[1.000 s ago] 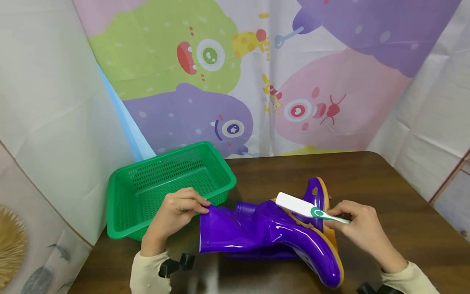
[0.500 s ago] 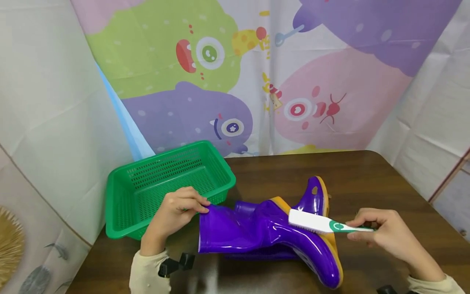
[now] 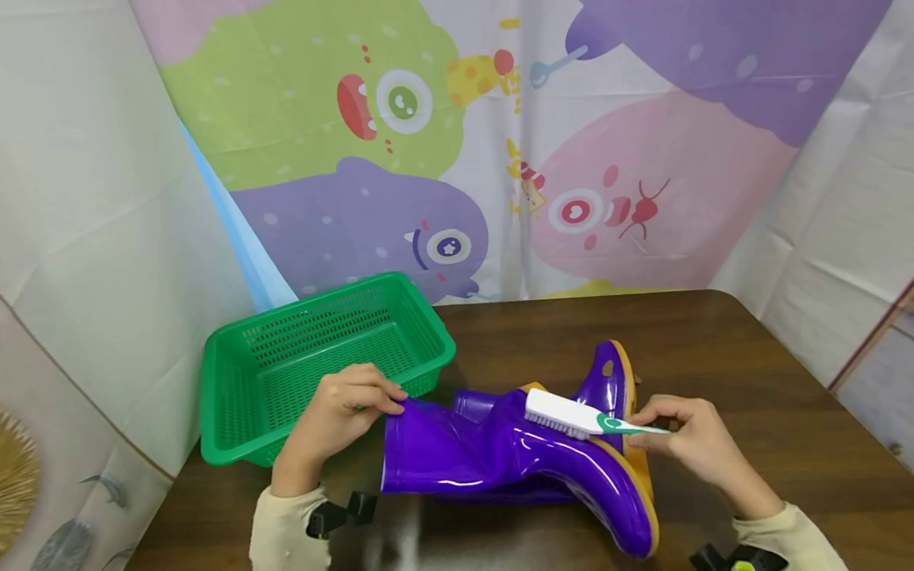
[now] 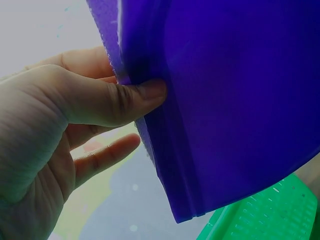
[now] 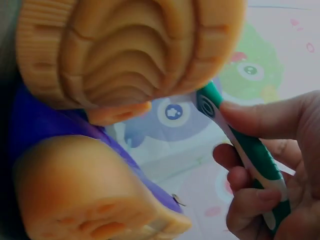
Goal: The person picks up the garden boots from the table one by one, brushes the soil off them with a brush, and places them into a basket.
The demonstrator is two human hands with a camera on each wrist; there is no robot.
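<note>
A shiny purple rain boot (image 3: 485, 448) with a yellow sole lies on its side, toe to the right. Its top edge is pinched by my left hand (image 3: 350, 412); the left wrist view has the thumb flat on the purple shaft (image 4: 240, 100) and fingers behind. My right hand (image 3: 703, 444) grips the green-and-white handle of a scrubbing brush (image 3: 564, 412), whose bristles point down at the boot's upper near the ankle. Behind lies a second purple boot (image 3: 603, 388), partly hidden by the first. In the right wrist view, the ridged yellow sole (image 5: 125, 50) hides the brush head.
A green perforated basket (image 3: 328, 357) stands at the back left of the brown wooden table (image 3: 557, 333), just behind my left hand. A cloth with cartoon figures (image 3: 614, 190) hangs behind the table's far edge.
My right hand has drawn the brush to the right along the boot, then pushed it back left toward the ankle. The left hand keeps its hold on the boot's top edge.
</note>
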